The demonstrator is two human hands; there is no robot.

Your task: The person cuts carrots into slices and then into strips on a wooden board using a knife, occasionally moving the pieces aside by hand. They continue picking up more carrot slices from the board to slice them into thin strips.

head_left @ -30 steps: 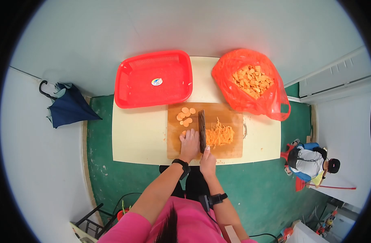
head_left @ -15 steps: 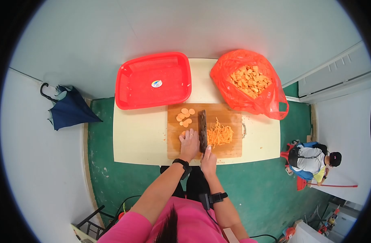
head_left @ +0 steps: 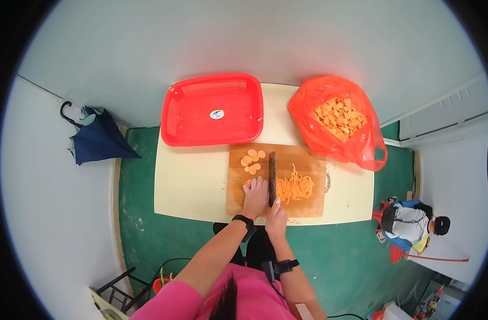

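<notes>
My right hand (head_left: pixel 276 219) is closed around the handle of a dark-bladed cleaver (head_left: pixel 272 178), its blade pointing away from me over the wooden cutting board (head_left: pixel 302 209). Left of the blade, my left hand (head_left: pixel 256 196) presses its bent fingers onto carrot slices (head_left: pixel 247 186), mostly hidden beneath them. Thin carrot shreds (head_left: pixel 296 186) lie in a heap against the blade's right side. Several round carrot slices (head_left: pixel 252 160) are scattered on the board's upper left.
Behind the board on the pale table (head_left: pixel 185 186) stand a red plastic basket (head_left: pixel 212 136) and, to the right, a red plastic bag (head_left: pixel 308 114) full of cut orange pieces (head_left: pixel 340 118). A blue umbrella (head_left: pixel 100 140) leans at the left wall. Another person (head_left: pixel 409 221) sits at the far right.
The view has shifted slightly, so the table and board appear lower and further right. Both hands stay at the board, with the cleaver still between the slices and shreds.
</notes>
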